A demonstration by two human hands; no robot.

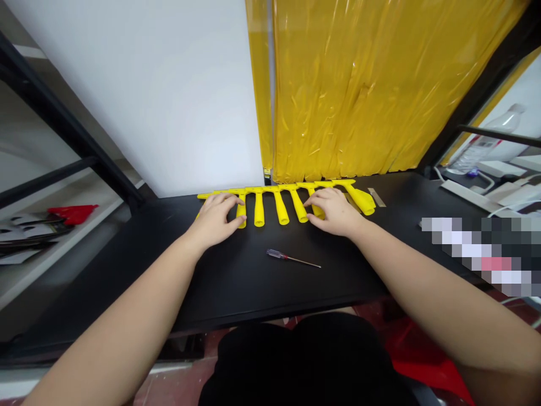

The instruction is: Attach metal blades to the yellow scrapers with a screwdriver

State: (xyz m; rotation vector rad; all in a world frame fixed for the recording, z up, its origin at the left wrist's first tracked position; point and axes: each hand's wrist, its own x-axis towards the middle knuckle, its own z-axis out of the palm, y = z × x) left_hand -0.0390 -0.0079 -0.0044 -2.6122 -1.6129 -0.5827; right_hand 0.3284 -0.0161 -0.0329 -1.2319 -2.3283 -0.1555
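Observation:
A row of several yellow T-shaped plastic handles [282,211], like squeegee handles, lies along the back of the black table. Their hollow round grips point toward me and their crossbars meet end to end. At the left end, my left hand [217,217] rests over the pieces, thumb and fingers apart beside one grip. My right hand [332,211] lies over the right part of the row, fingers bent and spread, partly hiding a grip. Both hands look open, touching the pieces without closing round them. In front of the row lies a screwdriver [276,255] with a clear purplish handle.
Behind the black table [253,287] stand a white panel [177,96] and a yellow plastic curtain [380,90]. A small flat strip [377,197] lies right of the row. Left is a shelf with a red object [74,214]; right, a plastic bottle [486,141] and cables.

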